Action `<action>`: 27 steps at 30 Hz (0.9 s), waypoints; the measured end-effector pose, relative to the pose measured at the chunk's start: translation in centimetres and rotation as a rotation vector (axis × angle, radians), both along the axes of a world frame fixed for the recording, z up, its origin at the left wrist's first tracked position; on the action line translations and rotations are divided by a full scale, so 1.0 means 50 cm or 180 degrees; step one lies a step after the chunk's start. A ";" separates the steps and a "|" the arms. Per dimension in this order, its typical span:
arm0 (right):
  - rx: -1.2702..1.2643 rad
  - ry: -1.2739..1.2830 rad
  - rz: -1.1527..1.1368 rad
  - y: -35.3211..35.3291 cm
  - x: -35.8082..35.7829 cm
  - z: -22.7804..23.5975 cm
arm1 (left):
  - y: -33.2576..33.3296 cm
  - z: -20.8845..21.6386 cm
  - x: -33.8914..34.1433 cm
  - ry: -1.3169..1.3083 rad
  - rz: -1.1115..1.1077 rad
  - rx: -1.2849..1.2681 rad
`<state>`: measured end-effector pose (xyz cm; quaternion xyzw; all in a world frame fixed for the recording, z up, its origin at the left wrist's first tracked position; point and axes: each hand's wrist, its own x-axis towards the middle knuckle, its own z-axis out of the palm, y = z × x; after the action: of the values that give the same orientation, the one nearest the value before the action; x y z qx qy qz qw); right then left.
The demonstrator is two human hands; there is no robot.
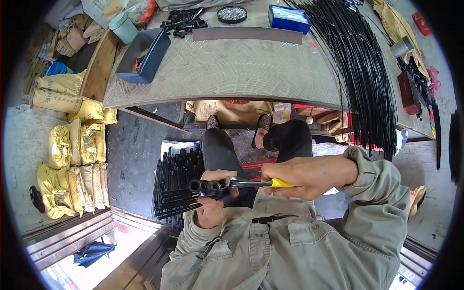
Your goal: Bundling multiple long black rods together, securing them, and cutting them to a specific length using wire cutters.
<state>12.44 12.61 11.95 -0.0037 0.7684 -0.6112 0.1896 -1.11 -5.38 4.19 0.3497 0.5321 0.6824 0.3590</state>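
Observation:
Above my lap, my left hand (211,211) is closed round a black tubular part (195,186) with a round hollow end turned to the left. My right hand (309,175) grips a hand tool with a yellow handle (282,183). The tool looks like pliers, but my fingers cover much of it. Its metal head reaches left to the black part, beside my left fingers; whether it bites on the part I cannot tell. Close to my left hand, a bundle of black tubular pieces (178,166) stands beside my leg.
Ahead is a worktable (227,72) with a blue-grey bin (145,55), black fittings (183,21), a round dish of small metal pieces (232,14) and a blue box (289,19). Long black rods (362,72) hang over its right edge. Yellow sacks (60,191) are stacked at left.

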 end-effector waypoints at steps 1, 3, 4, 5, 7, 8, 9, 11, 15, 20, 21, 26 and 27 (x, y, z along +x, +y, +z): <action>-0.0106 0.0085 -0.0042 -0.002 0.004 -0.011 | 0.003 -0.002 -0.004 0.0005 -0.0010 -0.0016; -0.0232 0.0174 -0.0104 -0.002 0.008 -0.022 | 0.010 -0.006 -0.013 -0.0081 -0.0095 0.0188; -0.0134 0.0210 -0.0102 -0.001 0.007 -0.021 | 0.012 -0.007 -0.015 -0.0126 -0.0142 0.0287; -0.0036 0.0244 -0.0102 0.000 0.007 -0.020 | 0.012 -0.009 -0.015 -0.0125 -0.0163 0.0265; 0.0048 0.0279 -0.0130 0.001 0.008 -0.026 | 0.013 -0.014 -0.015 -0.0129 -0.0155 0.0305; 0.0048 0.0290 -0.0108 0.002 0.009 -0.032 | 0.013 -0.016 -0.015 -0.0133 -0.0152 0.0327; 0.0056 0.0301 -0.0078 0.004 0.010 -0.037 | 0.013 -0.017 -0.012 -0.0132 -0.0170 0.0318; 0.0059 0.0312 -0.0064 0.004 0.012 -0.043 | 0.012 -0.019 -0.005 -0.0197 -0.0110 0.0269; 0.0188 0.0402 -0.0044 0.002 0.015 -0.048 | 0.009 -0.017 -0.008 -0.0320 -0.0255 0.0369; -0.0199 0.0486 -0.0025 0.015 0.022 -0.039 | 0.008 -0.004 -0.009 -0.0438 -0.0424 0.0264; -0.0145 0.0578 -0.0016 0.015 0.024 -0.041 | 0.007 -0.004 -0.008 -0.0437 -0.0428 0.0260; 0.0158 0.0382 0.0042 0.011 0.028 -0.037 | 0.010 -0.002 0.001 -0.0137 -0.0271 0.0102; 0.0147 0.0380 0.0036 0.009 0.029 -0.040 | 0.013 -0.004 0.004 -0.0005 -0.0212 0.0112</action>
<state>13.90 13.08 9.96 -0.0401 0.7922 -0.5909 0.1469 -0.91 -4.71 3.99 0.3730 0.5078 0.6796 0.3757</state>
